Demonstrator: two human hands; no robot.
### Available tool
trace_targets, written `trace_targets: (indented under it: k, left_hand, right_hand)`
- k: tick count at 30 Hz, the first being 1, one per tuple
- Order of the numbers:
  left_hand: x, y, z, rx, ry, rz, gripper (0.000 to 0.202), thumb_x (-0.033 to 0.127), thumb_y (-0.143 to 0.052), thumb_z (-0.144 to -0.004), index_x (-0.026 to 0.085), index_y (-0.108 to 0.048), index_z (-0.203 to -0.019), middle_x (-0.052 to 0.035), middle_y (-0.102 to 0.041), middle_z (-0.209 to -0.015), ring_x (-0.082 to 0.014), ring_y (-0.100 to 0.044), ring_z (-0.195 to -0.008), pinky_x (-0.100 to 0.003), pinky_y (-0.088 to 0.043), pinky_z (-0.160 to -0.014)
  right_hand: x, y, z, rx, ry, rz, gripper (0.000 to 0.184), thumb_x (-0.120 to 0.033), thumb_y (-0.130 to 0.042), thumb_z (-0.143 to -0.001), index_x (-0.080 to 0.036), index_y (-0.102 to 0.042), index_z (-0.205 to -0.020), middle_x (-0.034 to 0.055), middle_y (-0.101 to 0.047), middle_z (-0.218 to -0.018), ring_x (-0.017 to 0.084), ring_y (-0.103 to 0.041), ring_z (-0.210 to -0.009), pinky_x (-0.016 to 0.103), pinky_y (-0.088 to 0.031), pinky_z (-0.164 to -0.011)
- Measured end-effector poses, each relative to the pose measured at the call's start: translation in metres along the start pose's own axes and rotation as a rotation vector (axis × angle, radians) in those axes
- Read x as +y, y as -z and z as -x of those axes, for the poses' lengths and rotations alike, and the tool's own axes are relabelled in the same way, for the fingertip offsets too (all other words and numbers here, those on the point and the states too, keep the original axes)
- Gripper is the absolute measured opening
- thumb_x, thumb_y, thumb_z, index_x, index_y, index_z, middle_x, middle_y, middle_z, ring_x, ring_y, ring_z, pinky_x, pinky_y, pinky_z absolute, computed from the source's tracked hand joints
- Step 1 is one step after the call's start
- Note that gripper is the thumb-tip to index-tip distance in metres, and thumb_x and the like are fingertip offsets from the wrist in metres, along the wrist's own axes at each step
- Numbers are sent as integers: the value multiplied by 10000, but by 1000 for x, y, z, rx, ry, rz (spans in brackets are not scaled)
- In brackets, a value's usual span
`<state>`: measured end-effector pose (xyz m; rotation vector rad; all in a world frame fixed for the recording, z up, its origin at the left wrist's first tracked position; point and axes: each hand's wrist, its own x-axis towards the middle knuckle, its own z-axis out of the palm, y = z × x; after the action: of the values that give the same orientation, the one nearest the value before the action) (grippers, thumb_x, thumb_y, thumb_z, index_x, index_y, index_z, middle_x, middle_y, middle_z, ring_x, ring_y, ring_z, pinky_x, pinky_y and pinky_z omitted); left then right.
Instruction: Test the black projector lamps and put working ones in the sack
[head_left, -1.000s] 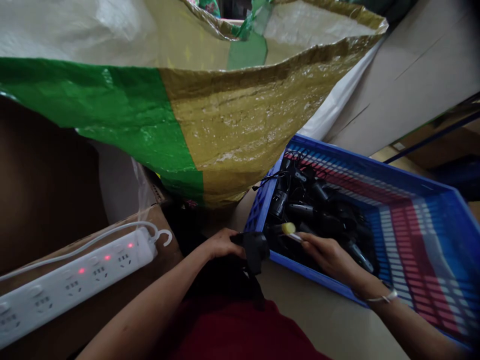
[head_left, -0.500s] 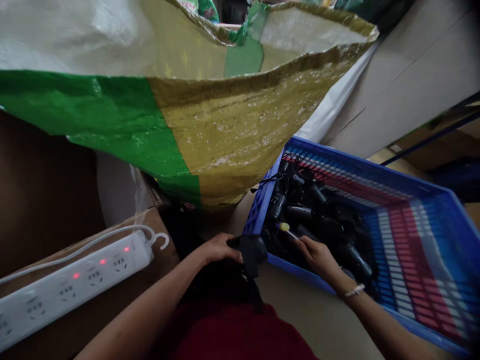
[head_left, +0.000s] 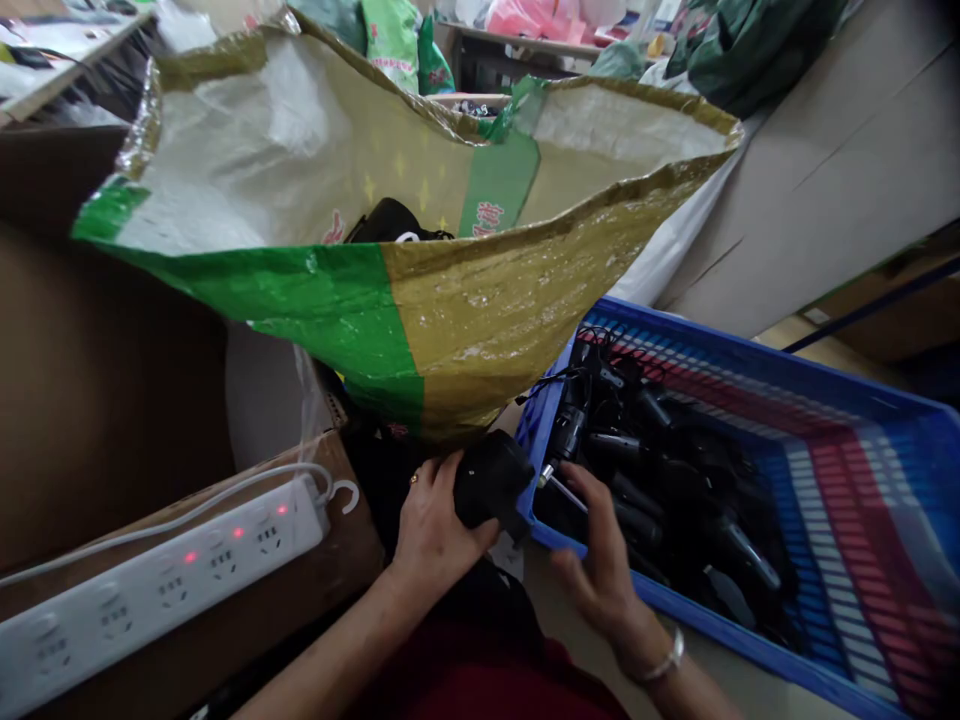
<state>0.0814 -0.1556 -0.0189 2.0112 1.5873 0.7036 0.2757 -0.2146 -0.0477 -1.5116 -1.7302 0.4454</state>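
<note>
In my left hand (head_left: 439,520) is a black device (head_left: 491,478) with a rounded body; fingers and thumb wrap its near side, just left of the blue crate. My right hand (head_left: 600,565) has its fingers apart at the crate's near left corner. Close to its index finger, a thin rod-like tool (head_left: 564,490) with a pale yellowish end lies at the crate's edge; the finger hides part of it. Several shiny black devices (head_left: 619,445) with cords are heaped on the left side of the blue crate (head_left: 705,345).
A large green and gold woven sack (head_left: 480,310) gapes in front of me, with a black item (head_left: 390,220) inside. At left, a white power strip (head_left: 172,590) with red lights lies on a cardboard box (head_left: 356,545). A big cardboard panel (head_left: 840,170) leans at right.
My left hand has turned and raised the black device toward the sack. The right hand has opened off the rod-like tool and drawn back toward me. The view has tilted up.
</note>
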Motion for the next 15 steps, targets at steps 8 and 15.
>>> trace_targets:
  k: [8, 15]
  left_hand:
    - [18, 12, 16, -31, -17, 36, 636, 279, -702, -573, 155, -476, -1154, -117, -579, -1052, -294, -565, -972, -461, -472, -871]
    - [26, 25, 17, -110, 20, 220, 641, 288, -737, -519, 142, -538, -1111, -108, -610, -1040, -285, -567, -975, -454, -445, -899]
  right_hand:
    - [-29, -22, -35, 163, 4, -301, 575, -515, -287, -941, -248, -201, -1443, 113, -248, -1482, 313, -289, -1333, 545, -330, -1035]
    - [-34, 10, -72, -303, -331, -569, 602, -605, -273, -913, -185, -582, -1213, 93, -652, -1125, 256, -622, -986, 391, -465, -920]
